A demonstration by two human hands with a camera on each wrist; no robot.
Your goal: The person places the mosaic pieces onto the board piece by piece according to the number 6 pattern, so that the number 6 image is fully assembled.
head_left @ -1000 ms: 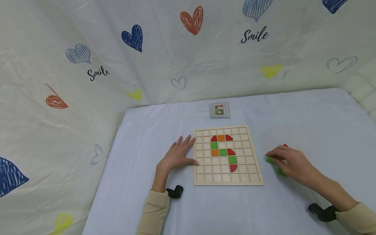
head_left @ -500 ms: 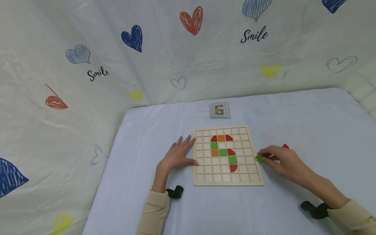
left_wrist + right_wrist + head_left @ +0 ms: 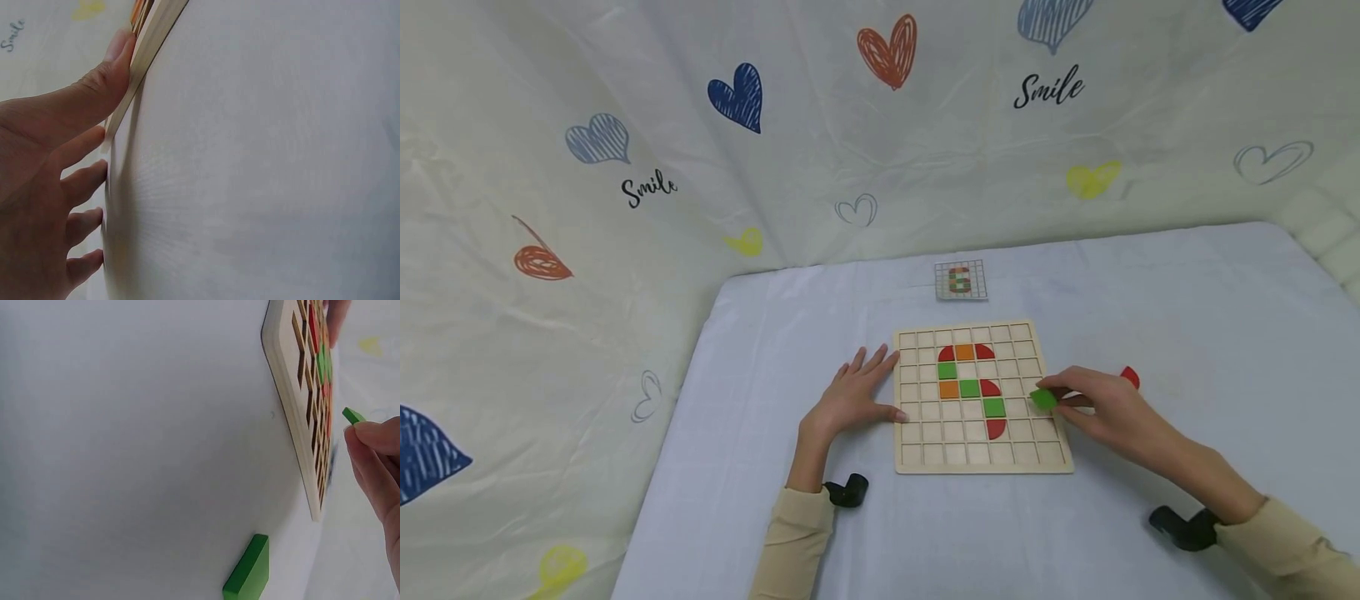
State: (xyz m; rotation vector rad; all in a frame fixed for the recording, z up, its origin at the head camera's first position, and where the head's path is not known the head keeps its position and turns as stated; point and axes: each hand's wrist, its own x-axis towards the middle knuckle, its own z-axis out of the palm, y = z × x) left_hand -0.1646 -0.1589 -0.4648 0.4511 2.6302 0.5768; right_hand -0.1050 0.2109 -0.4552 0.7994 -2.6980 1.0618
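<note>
A square wooden grid board (image 3: 932,454) lies on the white-covered table, with red rounded, orange square and green square tiles set in some cells. My left hand (image 3: 850,396) rests at its left edge, fingers spread and thumb (image 3: 119,62) touching the rim. Over the board's right side, my right hand (image 3: 1108,404) pinches a green tile (image 3: 1042,399) between thumb and fingers. In the right wrist view the held tile (image 3: 353,415) stands out beyond the fingertips, raised off the table. Another green tile (image 3: 249,569) lies on the cloth below that hand.
A red rounded tile (image 3: 1130,377) lies on the cloth just behind the right hand. Beyond the board, a small card (image 3: 961,281) shows a coloured grid pattern. A patterned cloth (image 3: 805,167) with hearts hangs behind the table.
My right hand has moved left from the loose tiles to over the board's right side, carrying the green tile. The red loose tile has come into fuller view. My left hand has stayed put.
</note>
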